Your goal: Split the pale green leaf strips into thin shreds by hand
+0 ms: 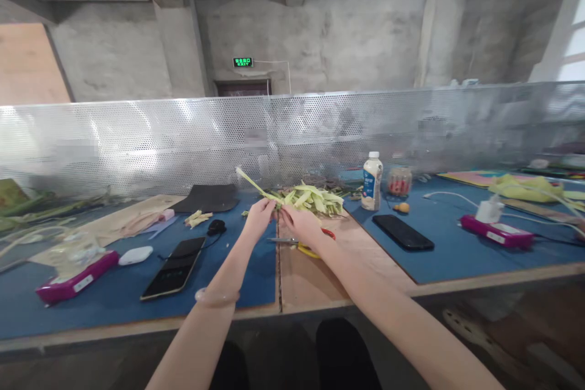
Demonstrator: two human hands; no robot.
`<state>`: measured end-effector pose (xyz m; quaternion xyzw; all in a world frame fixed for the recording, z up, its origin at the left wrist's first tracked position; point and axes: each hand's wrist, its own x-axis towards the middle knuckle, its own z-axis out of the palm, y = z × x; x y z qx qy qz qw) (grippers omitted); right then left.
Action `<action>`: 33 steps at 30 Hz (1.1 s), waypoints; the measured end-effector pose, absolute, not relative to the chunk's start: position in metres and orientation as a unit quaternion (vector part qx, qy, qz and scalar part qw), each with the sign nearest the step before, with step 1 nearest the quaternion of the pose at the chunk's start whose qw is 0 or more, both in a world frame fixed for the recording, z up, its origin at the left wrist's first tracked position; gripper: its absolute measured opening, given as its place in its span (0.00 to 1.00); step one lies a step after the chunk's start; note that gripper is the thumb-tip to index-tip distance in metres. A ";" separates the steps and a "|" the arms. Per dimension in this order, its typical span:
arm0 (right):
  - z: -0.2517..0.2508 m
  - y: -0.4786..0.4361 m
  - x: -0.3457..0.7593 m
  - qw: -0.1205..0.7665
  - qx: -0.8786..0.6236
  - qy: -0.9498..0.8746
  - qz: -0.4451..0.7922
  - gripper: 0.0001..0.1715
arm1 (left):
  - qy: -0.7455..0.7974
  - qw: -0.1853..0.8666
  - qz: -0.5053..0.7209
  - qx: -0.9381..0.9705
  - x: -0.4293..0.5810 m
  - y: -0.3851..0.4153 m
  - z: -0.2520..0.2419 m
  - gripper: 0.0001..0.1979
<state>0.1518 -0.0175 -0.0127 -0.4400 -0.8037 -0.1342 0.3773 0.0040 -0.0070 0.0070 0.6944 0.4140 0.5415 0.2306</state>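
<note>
1. perforated metal screen (137,140) runs the full width behind the workbench (457,250); the bench top is covered in blue matting.
2. brown board (311,283) lies on the bench centre, straight in front of the person, its near edge at the bench edge.
3. leaf strips (313,198), pale green and yellow, lie in a loose bundle at the far end of the brown board, close to the screen. one long strip sticks out to the upper left, tilted off the surface.
4. left hand (259,214) is at the left end of the bundle, fingers closed in a pinch on the leaf strips where the long strip leaves the bundle.
5. right hand (299,225) is just beside it, fingertips nearly meeting the left's, also pinched shut on the leaf strips.
6. black phone (173,268) lies flat on the blue mat left of the hands; second black phone (402,231) lies right of the board.
7. white bottle (372,181) stands upright just right of the bundle.
8. scissors (304,248) lie on the board under the right wrist, partly hidden.
9. bangle (217,296) sits on the left forearm.
</note>
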 end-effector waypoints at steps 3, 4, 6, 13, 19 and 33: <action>-0.015 -0.009 0.159 0.431 -0.453 -0.775 -0.091 0.18 | 0.415 0.284 0.521 0.689 0.004 -0.009 0.008 0.18; -0.015 -0.005 0.162 0.452 -0.455 -0.763 -0.078 0.18 | 0.413 0.299 0.515 0.689 0.004 -0.010 0.009 0.20; -0.015 0.003 0.169 0.497 -0.460 -0.733 -0.058 0.17 | 0.400 0.315 0.507 0.695 0.004 -0.012 0.009 0.22; -0.009 0.009 0.178 0.578 -0.418 -0.700 -0.032 0.16 | 0.398 0.286 0.491 0.720 0.005 -0.015 0.009 0.20; -0.010 0.001 0.171 0.559 -0.385 -0.734 -0.011 0.14 | 0.396 0.291 0.492 0.719 0.004 -0.019 0.011 0.18; -0.007 0.005 0.171 0.604 -0.361 -0.704 -0.093 0.13 | 0.394 0.298 0.476 0.728 0.006 -0.020 0.008 0.17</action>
